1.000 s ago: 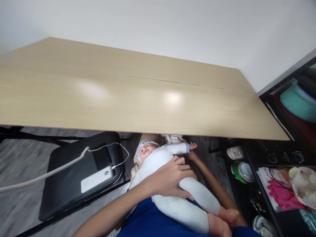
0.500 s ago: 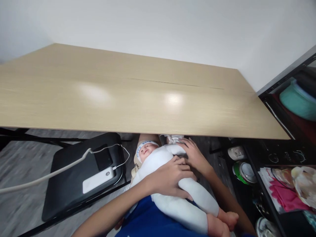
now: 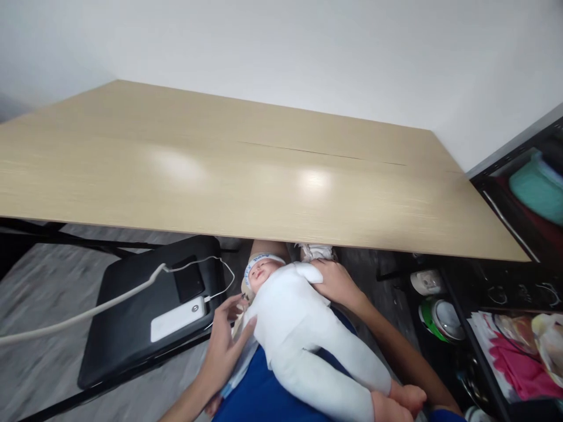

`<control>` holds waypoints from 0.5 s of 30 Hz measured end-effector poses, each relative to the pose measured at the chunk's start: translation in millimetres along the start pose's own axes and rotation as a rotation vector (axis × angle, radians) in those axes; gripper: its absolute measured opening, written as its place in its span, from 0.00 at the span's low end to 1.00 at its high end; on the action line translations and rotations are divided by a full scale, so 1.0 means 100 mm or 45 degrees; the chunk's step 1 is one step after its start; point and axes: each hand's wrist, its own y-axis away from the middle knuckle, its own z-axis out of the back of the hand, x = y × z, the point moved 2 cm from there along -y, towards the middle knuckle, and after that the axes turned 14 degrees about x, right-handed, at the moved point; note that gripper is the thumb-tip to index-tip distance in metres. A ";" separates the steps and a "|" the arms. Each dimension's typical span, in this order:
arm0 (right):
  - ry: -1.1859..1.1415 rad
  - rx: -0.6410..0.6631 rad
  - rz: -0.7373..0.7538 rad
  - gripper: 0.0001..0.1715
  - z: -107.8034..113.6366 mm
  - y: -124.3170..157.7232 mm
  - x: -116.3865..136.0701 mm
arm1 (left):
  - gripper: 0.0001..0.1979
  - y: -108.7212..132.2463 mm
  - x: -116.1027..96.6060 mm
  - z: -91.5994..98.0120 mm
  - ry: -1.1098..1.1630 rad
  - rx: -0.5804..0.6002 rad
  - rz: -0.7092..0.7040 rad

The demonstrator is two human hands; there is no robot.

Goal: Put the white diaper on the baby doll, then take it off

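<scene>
A baby doll (image 3: 294, 310) in a white one-piece suit lies on its back across my lap. Its head, wearing a white headband with blue lettering (image 3: 264, 258), points toward the table edge, and its bare feet (image 3: 402, 401) are at the lower right. My right hand (image 3: 338, 284) grips the doll's side by its arm, with some fingertips hidden. Next to the doll's other shoulder is my left hand (image 3: 229, 331), its thumb and fingers apart, near a pale cloth (image 3: 240, 366) beneath the doll.
A wooden table (image 3: 264, 193) spans the view ahead of my lap. To the left, a black folding chair (image 3: 127, 328) carries a white power bank (image 3: 178, 319) with a cable and a dark phone (image 3: 188, 280). A black shelf at right holds pink cloth (image 3: 514, 363) and a green-sided can (image 3: 440, 319).
My left hand has left the doll's hip and moved left to its shoulder side. The right hand stays by the doll's arm, shifted slightly. The view has shifted a little.
</scene>
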 end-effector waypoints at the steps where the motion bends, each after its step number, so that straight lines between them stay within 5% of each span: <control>1: -0.026 -0.001 0.009 0.10 0.01 -0.01 0.01 | 0.26 0.05 0.16 -0.01 -0.001 0.071 0.098; 3: -0.053 -0.016 0.066 0.08 0.05 -0.03 0.06 | 0.29 0.11 0.34 -0.04 0.011 0.212 0.209; 6: -0.058 -0.153 0.272 0.11 0.17 0.04 0.18 | 0.31 0.17 0.30 -0.04 0.108 0.296 0.158; 11: -0.056 -0.370 0.478 0.19 0.47 0.39 0.33 | 0.31 0.12 -0.14 0.25 0.134 0.238 -0.044; 15: -0.013 -0.558 0.393 0.22 0.86 0.64 0.28 | 0.36 -0.28 -0.66 0.61 -0.060 0.236 -0.190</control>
